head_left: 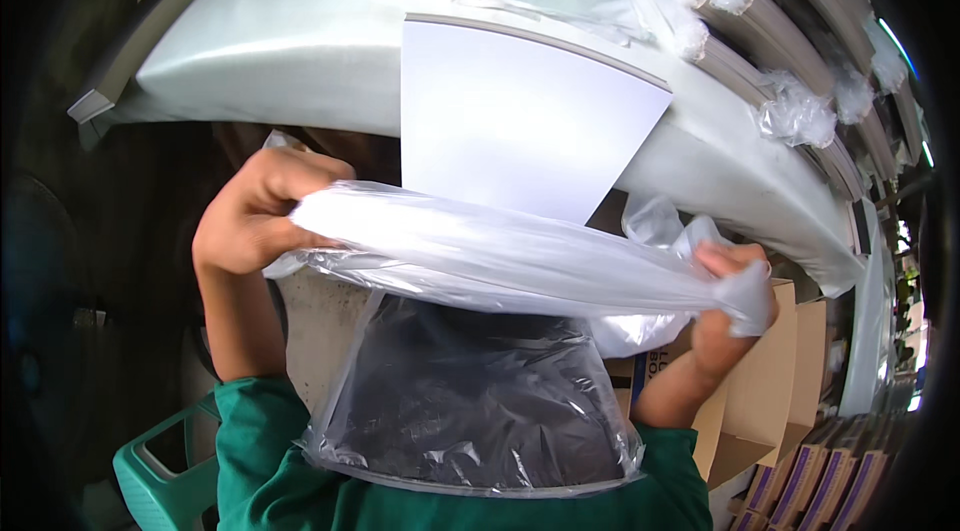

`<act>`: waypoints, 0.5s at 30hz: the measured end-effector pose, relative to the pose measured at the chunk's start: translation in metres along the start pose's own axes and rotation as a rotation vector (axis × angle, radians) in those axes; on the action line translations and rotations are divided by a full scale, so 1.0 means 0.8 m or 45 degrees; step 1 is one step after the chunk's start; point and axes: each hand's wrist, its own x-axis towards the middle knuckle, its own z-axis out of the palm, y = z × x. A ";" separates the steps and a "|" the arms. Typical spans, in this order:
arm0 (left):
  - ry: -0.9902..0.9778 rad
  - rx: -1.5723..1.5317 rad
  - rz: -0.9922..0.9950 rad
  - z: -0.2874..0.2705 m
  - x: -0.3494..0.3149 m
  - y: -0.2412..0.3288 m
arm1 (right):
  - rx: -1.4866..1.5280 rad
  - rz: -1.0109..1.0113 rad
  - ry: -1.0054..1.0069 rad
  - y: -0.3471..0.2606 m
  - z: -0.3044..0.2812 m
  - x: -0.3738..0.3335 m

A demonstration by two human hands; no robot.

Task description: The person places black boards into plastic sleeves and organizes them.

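A clear plastic bag [510,256] is stretched sideways between my hands, blurred in places by motion. My left hand [265,206] is closed on its left end, and my right hand [735,296] grips the bunched plastic at the other end. Just beyond the bag, a flat white panel [530,121] rests on the covered table and juts over its near edge. The panel's near end passes behind the plastic, so I cannot tell whether it is inside the bag. Against my body lies a dark flat piece in clear wrapping [480,391].
Pale sheeting covers the table [270,81]. Several stacked panels with plastic wrapping [800,116] stand at the far right. Open cardboard boxes [765,381] are beside my right arm, with several printed cartons [815,481] below. A green stool [165,466] stands at lower left.
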 end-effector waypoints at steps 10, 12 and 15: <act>0.451 -0.906 -0.572 0.017 -0.056 -0.184 | 2.050 1.589 -0.364 0.140 0.037 -0.160; 0.490 -1.086 -0.646 0.031 -0.080 -0.240 | 1.978 1.623 -0.349 0.169 0.058 -0.208; 0.575 -1.088 -0.942 0.046 -0.105 -0.275 | 1.735 1.781 -0.439 0.194 0.079 -0.245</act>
